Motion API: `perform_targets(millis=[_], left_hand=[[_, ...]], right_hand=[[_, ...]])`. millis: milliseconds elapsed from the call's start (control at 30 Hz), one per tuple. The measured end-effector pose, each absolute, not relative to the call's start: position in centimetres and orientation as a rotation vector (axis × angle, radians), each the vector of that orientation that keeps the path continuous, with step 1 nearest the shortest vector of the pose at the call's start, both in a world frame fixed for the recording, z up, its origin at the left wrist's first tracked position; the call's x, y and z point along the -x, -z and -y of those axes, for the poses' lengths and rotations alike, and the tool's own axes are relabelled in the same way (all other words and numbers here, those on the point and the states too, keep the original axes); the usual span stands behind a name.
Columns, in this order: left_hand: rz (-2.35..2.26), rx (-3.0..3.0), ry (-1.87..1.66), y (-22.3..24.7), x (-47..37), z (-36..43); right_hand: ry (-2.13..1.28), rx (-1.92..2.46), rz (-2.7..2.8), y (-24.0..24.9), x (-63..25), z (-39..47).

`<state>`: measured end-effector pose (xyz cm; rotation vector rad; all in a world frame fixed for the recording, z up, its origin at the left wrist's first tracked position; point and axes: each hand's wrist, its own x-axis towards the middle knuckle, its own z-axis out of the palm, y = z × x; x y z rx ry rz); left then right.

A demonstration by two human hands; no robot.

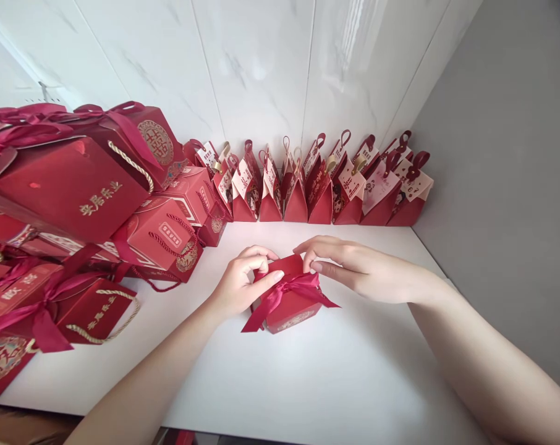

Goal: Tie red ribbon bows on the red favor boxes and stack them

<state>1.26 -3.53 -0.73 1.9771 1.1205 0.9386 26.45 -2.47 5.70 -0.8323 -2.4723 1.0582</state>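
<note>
While working at the box [293,309] on the white table [335,371], rest its weight squarely on the surface rather than lifting. Find it between both hands, apart from the pile [67,191] on the left and from the row of tent boxes [295,201] along the wall [261,93].

With the left hand [240,281], brace as shown: thumb laid over the near side, fingers curled behind, seemingly pinching the left of the raised flap [292,264]. Note the right hand [349,266] opposite, with fingers bent and tips at the flap's right corner, thumb a little apart from the forefinger. Cannot tell from this angle whether gripping the card or merely touching it.

Steady with the left, adjust with the right, and avoid tugging with both together. Use light, even pressure, so as not to crease card probably rather thin. Guide both corners level, to avoid skewing the flap. Mind the bow [288,288] just below the left thumb: press beside the knot, never on the loops, for fear of flattening them. Leave the ribbon tails [258,316] loose on either side, not trapped beneath the box.
</note>
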Motion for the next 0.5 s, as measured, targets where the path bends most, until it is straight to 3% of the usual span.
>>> perform_targets(millis=[500], left_hand=[[-1.144, -2.023, -0.929, -0.05, -1.29, 4.06]], right_hand=[[-1.133, 0.900, 2.548, -5.28, -26.70, 2.49]])
